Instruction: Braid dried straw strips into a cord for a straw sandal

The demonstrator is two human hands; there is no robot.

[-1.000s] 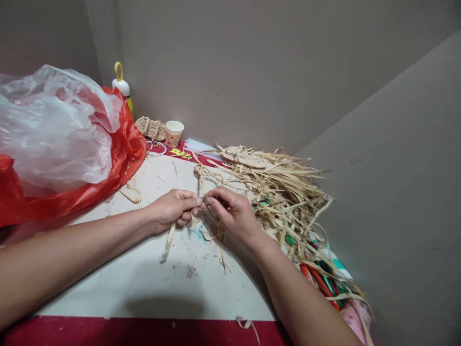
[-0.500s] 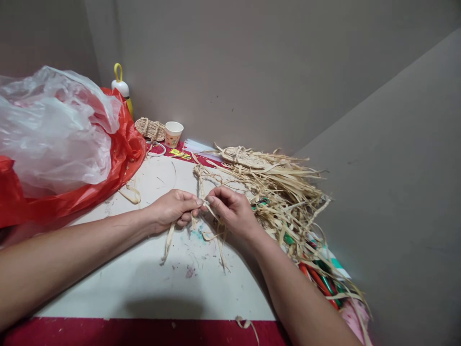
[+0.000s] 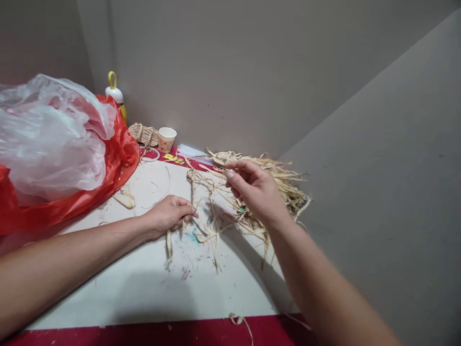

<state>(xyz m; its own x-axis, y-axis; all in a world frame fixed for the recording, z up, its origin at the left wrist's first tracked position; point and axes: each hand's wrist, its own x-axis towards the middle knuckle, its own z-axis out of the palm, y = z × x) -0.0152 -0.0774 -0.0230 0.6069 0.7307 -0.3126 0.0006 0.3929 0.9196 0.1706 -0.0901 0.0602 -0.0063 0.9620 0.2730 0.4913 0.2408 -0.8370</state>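
Note:
My left hand [image 3: 173, 213] pinches the lower end of a braided straw strip [image 3: 194, 192] over the white board [image 3: 154, 274]. Loose straw strands hang below its fingers. My right hand [image 3: 252, 185] is raised in front of the straw pile [image 3: 291, 180], its thumb and index finger curved and close together. Whether a thin strand lies between those fingertips is too small to tell. Behind the right hand sits a small woven straw sole [image 3: 224, 157].
A white and red plastic bag [image 3: 65, 149] fills the left side. At the back stand a yellow and white bottle [image 3: 114, 93], a woven sandal [image 3: 144, 134] and a paper cup [image 3: 167, 140]. A grey wall rises behind.
My right hand has moved away from my left, up and to the right, over the straw pile. My left hand still pinches the braid. The view has shifted slightly.

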